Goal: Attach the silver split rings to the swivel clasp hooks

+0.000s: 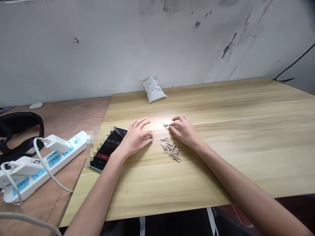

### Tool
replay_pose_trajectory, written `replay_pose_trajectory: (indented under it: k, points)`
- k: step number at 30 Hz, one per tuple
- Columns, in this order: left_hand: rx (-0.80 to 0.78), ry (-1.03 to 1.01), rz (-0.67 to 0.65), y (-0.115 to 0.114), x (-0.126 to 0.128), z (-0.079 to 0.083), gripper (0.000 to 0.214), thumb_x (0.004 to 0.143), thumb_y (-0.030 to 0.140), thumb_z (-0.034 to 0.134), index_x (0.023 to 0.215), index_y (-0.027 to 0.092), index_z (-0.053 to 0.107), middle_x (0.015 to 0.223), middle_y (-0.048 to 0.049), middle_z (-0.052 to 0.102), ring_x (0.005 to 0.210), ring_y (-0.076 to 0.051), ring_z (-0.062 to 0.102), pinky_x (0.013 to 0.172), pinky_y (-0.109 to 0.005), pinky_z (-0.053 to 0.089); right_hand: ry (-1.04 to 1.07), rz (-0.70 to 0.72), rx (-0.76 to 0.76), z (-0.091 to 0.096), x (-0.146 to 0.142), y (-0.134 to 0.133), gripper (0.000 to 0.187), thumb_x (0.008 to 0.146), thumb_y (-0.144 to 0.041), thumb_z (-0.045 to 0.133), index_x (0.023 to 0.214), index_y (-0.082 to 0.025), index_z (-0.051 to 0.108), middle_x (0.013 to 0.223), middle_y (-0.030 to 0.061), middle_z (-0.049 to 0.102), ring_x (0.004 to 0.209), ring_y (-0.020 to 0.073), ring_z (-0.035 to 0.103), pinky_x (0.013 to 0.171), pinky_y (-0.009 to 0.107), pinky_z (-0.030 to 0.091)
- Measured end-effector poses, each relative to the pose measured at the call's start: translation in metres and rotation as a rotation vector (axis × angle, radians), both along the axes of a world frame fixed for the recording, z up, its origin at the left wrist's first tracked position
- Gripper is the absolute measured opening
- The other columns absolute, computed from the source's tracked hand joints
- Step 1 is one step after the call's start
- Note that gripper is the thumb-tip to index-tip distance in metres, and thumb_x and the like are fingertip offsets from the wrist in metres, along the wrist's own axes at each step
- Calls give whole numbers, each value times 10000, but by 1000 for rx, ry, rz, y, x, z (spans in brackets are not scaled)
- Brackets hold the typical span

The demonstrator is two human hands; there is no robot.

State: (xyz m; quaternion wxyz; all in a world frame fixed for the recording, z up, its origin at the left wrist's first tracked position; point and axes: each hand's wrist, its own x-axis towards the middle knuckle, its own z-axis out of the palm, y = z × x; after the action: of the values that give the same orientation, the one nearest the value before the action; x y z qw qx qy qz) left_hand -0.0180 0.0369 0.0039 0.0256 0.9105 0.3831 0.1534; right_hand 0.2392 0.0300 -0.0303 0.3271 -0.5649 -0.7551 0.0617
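My right hand [183, 130] pinches the end of a small silver swivel clasp [165, 125] between thumb and forefinger, low over the wooden table. Several more silver swivel clasps [171, 149] lie in a loose heap just below that hand. On the other side, my left hand [136, 137] rests with its fingers apart. Some thin metal rings [149, 140] lie beside its thumb, partly covered by it.
A phone [104, 150] showing a running timer lies left of my left forearm. A white power strip [59, 160] with plugged chargers and cables occupies the brown surface. A white plastic parcel [154, 90] sits near the wall, and black straps [22, 131] are far left.
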Motion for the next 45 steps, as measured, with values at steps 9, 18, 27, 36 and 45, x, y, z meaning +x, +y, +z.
replay_pose_trajectory:
  k: [9, 18, 27, 36, 45]
  points:
    - [-62, -22, -3, -4, 9, -2, 113, 880, 294, 642, 838, 240, 732, 1389, -61, 552, 1395, -290, 368, 1121, -563, 320, -168, 354, -11, 22, 1, -17, 115, 877, -284, 645, 874, -254, 755, 1068, 88, 667, 998, 259, 571, 840, 444, 474]
    - [-241, -157, 56, -4, 10, -12, 79, 878, 273, 628, 881, 211, 677, 1399, -101, 521, 1409, -297, 344, 1113, -555, 346, -183, 389, -3, 17, -12, -18, 103, 863, -229, 665, 817, -272, 746, 1025, 59, 681, 990, 252, 568, 855, 431, 459]
    - [-217, -125, 50, -7, 14, -7, 122, 894, 284, 617, 819, 197, 660, 1383, -98, 544, 1397, -295, 362, 1114, -566, 332, -171, 381, -15, 11, -15, -18, 79, 835, -178, 646, 774, -229, 637, 997, 46, 675, 957, 228, 565, 818, 389, 435]
    - [-120, -138, 32, -9, 18, -1, 195, 899, 301, 617, 739, 216, 691, 1339, -55, 591, 1367, -301, 402, 1113, -569, 323, -158, 389, 38, 11, -17, -19, 122, 794, -160, 673, 724, -231, 603, 966, 30, 685, 950, 220, 577, 867, 394, 415]
    - [-70, -167, 28, -10, 19, -1, 87, 894, 211, 611, 863, 220, 692, 1328, -73, 589, 1348, -281, 419, 1079, -525, 361, 102, 345, 78, 11, -20, -19, 89, 883, -179, 579, 821, -235, 612, 755, -5, 686, 742, 169, 604, 844, 354, 415]
